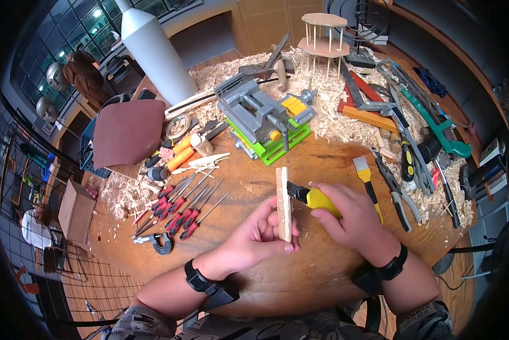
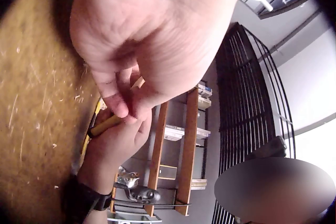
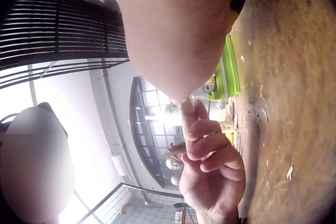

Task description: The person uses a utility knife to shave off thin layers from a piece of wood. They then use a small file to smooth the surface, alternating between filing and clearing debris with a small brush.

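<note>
My left hand (image 1: pixel 260 229) holds a narrow wooden strip (image 1: pixel 283 198) upright above the table, its fingers and thumb curled round the lower part. In my right hand (image 1: pixel 351 218) is a yellow tool with a black front end (image 1: pixel 317 199); this black end lies right at the strip's right side, and its kind cannot be made out. The right wrist view shows the left hand (image 3: pixel 215 169) gripping the wooden strip (image 3: pixel 187 121), with the right hand (image 3: pixel 173 35) large in front. In the left wrist view, the yellow handle (image 2: pixel 105 125) runs into the right hand (image 2: pixel 123 145).
A grey and green vise (image 1: pixel 254 113) stands beyond the hands. Red-handled files (image 1: pixel 178 212) and a micrometer (image 1: pixel 163 243) lie left. A yellow-handled brush-like tool (image 1: pixel 368 184), pliers (image 1: pixel 399 198) and a green-handled saw (image 1: pixel 435 130) are right. Wood shavings (image 1: pixel 328 124) cover the far side.
</note>
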The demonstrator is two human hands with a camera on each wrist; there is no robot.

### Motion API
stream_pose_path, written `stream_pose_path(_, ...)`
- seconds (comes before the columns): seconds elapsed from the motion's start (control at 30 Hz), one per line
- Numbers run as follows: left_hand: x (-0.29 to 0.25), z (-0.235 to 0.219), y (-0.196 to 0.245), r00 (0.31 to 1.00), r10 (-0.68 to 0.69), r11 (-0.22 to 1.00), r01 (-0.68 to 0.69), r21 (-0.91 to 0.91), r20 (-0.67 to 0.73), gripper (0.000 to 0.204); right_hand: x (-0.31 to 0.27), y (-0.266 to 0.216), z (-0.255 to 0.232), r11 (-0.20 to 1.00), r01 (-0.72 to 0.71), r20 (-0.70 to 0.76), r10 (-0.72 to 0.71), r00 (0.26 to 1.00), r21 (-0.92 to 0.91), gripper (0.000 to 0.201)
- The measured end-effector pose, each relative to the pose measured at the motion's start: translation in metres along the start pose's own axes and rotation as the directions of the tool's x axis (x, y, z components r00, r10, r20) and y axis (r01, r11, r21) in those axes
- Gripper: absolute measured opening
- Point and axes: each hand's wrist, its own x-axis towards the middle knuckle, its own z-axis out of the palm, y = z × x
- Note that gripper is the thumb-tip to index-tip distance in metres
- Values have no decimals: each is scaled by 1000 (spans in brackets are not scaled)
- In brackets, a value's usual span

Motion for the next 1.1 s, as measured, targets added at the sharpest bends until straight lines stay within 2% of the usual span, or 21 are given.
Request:
stream_pose_path(0.13,0,1,3,999,-26,1000,26,3,-38,76,0,0,-1,1000,-11,20,10,1000,16,43)
stream_pose_path(0.23,-1,-4,4,999,-45,999,45,-19,12,77,1,1,0,1000,7,18,-7,1000,6,43)
stream_pose_path(0.33,-4,-6,0,997,-80,991,81,-105,11,76,-1,-2,-1,1000,3,32,-3,999,11,43)
stream_pose_path(0.4,-3,-5,1,998,-55,977,63,-205,44,75,0,-3,-2,1000,-5,48,3,999,24,43)
stream_pose_path(0.47,-4,-3,4,997,-64,977,70,-202,36,75,0,-4,-3,1000,30,41,-31,999,4,42)
stream_pose_path(0.63,-5,-2,5,997,-58,972,66,-225,44,78,1,-5,-3,1000,10,50,-11,999,19,42)
stream_pose_path(0.7,-6,-1,4,997,-59,949,73,-308,53,84,1,-5,-2,1000,10,47,-11,999,25,42)
stream_pose_path(0.8,-6,1,6,997,-75,958,79,-276,25,93,1,-5,-1,1000,8,45,-9,999,17,42)
stream_pose_path(1.0,-5,-4,2,996,-14,922,49,-385,94,92,1,-6,-1,1000,0,46,-1,999,20,41)
stream_pose_path(1.1,-5,0,5,998,-36,942,54,-330,59,90,1,-5,-2,1000,3,48,-4,999,30,41)
